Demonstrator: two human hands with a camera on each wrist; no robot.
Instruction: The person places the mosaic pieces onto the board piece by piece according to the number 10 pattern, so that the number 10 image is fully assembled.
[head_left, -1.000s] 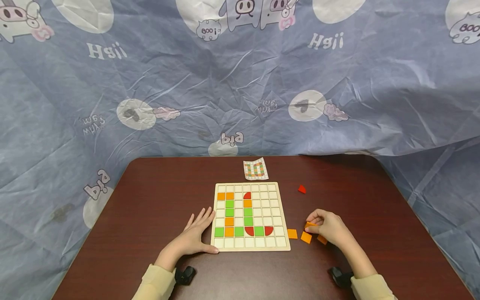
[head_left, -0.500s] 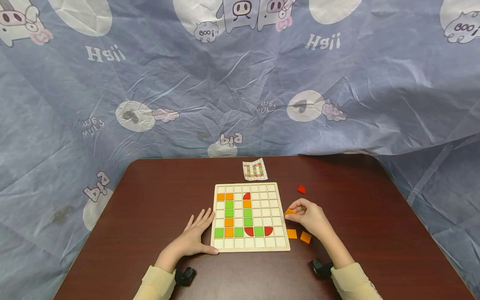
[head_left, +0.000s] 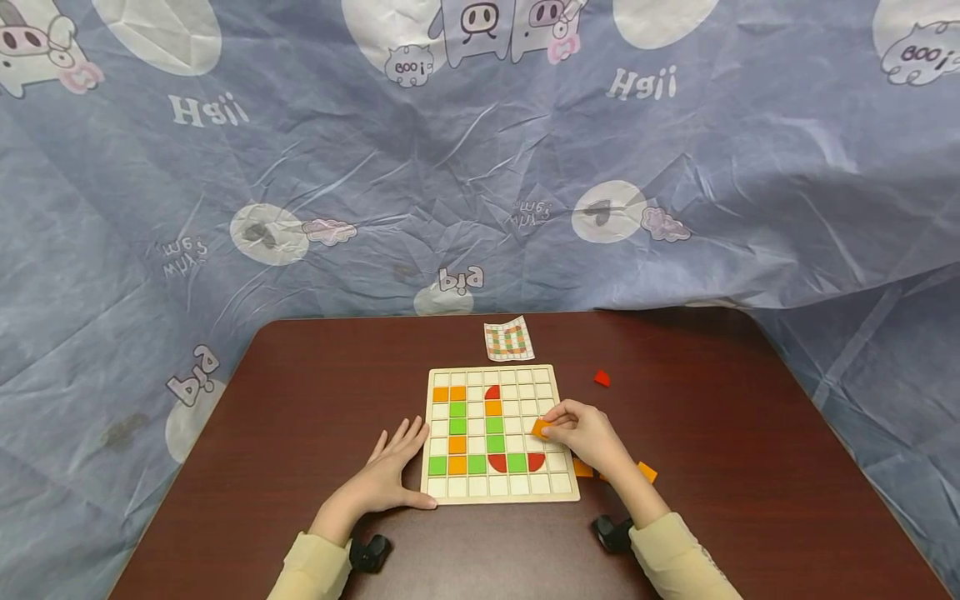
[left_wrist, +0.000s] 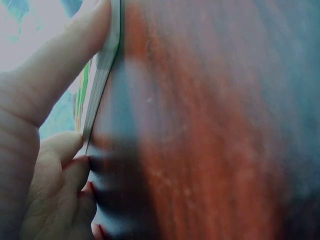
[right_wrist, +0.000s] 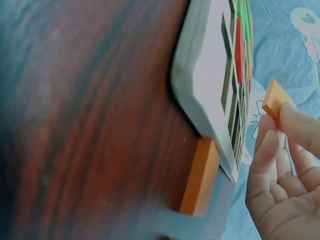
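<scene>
A pale wooden grid board (head_left: 502, 487) lies on the table, with green, orange and red pieces in some of its cells. My left hand (head_left: 386, 475) rests at the board's left edge, its fingers spread and its thumb at the near corner. In the left wrist view the thumb (left_wrist: 65, 60) touches the board's rim. Over the board's right part, my right hand (head_left: 588, 435) pinches an orange square tile (right_wrist: 275, 97) between thumb and fingers. The right wrist view shows that tile held above the board. Another orange tile (right_wrist: 200, 177) lies against the board's edge.
A small printed pattern card (head_left: 509, 340) lies beyond the board's far edge. To its right sits a red quarter-circle piece (head_left: 602, 379). Loose orange tiles (head_left: 647, 472) lie right of the board, partly hidden by my right forearm. A patterned blue cloth (head_left: 450, 167) hangs behind the table (head_left: 337, 358).
My right hand has picked up an orange tile from the loose ones and carried it left, over the board's right side. The left hand has stayed at the board's edge.
</scene>
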